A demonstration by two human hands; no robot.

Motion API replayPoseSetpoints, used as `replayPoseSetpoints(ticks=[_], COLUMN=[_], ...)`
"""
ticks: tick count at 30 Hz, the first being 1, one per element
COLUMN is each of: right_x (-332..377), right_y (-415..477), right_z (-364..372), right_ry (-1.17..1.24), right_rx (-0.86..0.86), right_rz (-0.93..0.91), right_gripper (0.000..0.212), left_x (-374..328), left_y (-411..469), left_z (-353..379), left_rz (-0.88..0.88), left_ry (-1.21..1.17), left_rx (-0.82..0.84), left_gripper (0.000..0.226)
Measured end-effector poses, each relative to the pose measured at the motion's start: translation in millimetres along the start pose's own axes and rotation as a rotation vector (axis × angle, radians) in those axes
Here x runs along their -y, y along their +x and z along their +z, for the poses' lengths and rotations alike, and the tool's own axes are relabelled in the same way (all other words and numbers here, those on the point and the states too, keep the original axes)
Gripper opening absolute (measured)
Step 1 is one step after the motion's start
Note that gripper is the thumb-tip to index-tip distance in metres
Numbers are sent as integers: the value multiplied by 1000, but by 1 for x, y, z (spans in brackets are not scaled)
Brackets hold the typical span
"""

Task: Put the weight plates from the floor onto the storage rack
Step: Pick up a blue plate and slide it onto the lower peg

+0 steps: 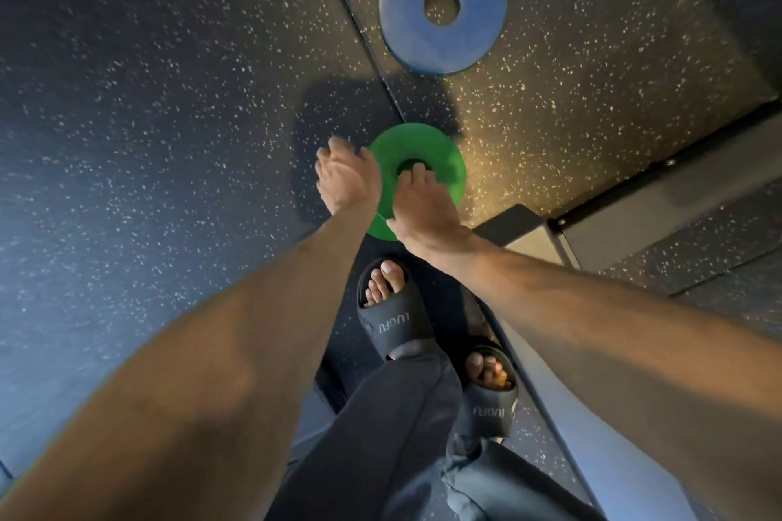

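Head view: right hand (pixel 423 205) grips green plate (pixel 446 167).

- Dim overall; warm light pools on the speckled floor (pixel 550 131) at right, bluish cast at left.
- Soft shadow darkens its centre.
- The left forearm (pixel 190 393) is blurred; edges stretch.

Pairs all round
Two plates: green plate (pixel 448 165), blue plate (pixel 442 44). My two hands: left hand (pixel 345 178), right hand (pixel 423 209). Two sandals: front sandal (pixel 391 321), back sandal (pixel 493 408).
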State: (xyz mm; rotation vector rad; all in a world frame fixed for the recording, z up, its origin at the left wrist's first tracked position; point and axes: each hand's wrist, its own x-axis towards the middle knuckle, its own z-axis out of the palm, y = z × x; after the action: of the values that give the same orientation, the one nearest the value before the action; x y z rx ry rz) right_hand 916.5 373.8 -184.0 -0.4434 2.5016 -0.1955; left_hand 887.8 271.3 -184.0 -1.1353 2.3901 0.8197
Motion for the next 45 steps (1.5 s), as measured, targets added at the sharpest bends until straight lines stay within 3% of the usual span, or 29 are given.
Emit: replayPoseSetpoints(ticks=[3, 7, 10, 12, 15, 19, 23, 25, 27, 30, 33, 42, 45], right_x=[-13, -41, -64, -80, -98, -106, -106, -102, -98, -85, -72, 12, 38], right_y=[16, 63, 102, 127, 163, 190, 200, 199, 185, 146, 98, -73, -138], right_z=[-8, -35, -60, -75, -86, -89, -84, -88, -86, -70, -76, -224, -267], right_ry=[64, 476, 661, 699, 731, 660, 590, 618, 616, 569, 582, 567, 725], right_rx=[-17, -174, -250, -286, -322, -274, -309, -290, -260, -209, -146, -5, 101], right_rz=[1, 336, 578, 713, 831, 838, 834, 844, 844, 814, 819, 826, 860], right_gripper=[33, 25, 47, 70, 88, 98, 91, 88, 84, 84, 84, 86, 102], left_x=[-19, -50, -75, -91, -122, -159, -165, -163, -156, -129, -113, -112, -114], left_y=[10, 35, 61, 79, 106, 125, 125, 123, 113, 88, 51, -99, -169], left_z=[8, 19, 27, 32, 36, 43, 56, 52, 47, 37, 14, -168, -239], left_rz=[114, 65, 37, 51, 92, 17, -33, 14, 62, -71, -51, -301, -326], left_ry=[27, -25, -27, -14, 17, 90, 87, 109, 110, 46, 3, 46, 51], left_rx=[-26, 42, 89, 75, 19, 21, -67, -17, 99, 51, 93, 397, 465], left_gripper=[21, 26, 45, 63, 80, 95, 85, 81, 82, 88, 93, 109, 102])
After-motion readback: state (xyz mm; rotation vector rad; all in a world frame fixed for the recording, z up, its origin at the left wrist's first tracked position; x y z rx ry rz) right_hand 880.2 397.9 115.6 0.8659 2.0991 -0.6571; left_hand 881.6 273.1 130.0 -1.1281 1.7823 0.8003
